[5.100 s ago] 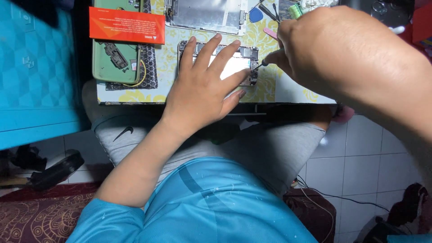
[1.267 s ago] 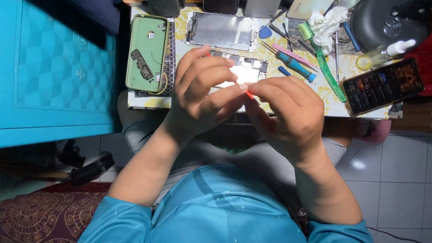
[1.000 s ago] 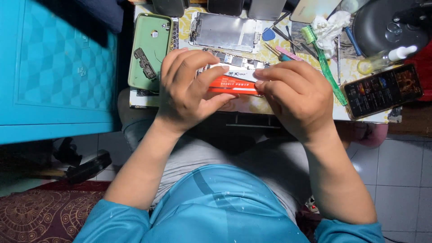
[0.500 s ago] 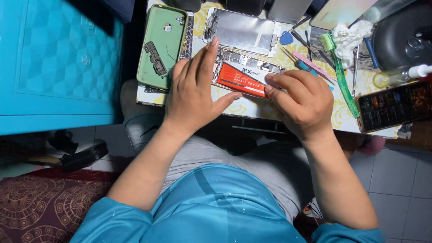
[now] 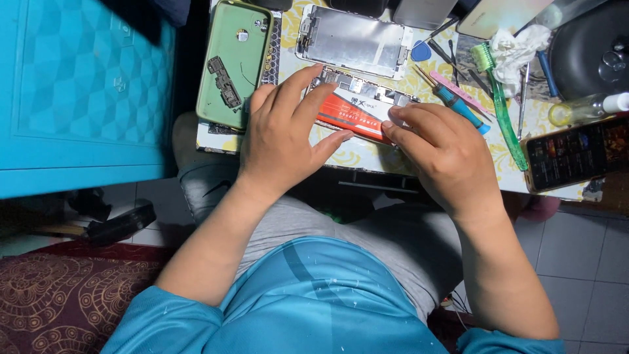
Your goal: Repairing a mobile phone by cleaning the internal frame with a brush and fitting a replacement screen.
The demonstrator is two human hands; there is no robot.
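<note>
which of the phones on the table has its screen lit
The phone at the right edge: its screen shows coloured icons. The opened phone under the hands and the bare metal frame show none.

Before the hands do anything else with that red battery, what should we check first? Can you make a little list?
1. Red battery lying flat in the open phone: ok.
2. Left hand resting on the battery's left end: ok.
3. Right hand touching its right end: ok.
4. Battery's plug joined to the phone: cannot tell, fingers hide it.
5. Blue screwdriver lies close to the right hand and could get bumped: not ok.
6. Other phone hangs over the table's edge: not ok.
</note>
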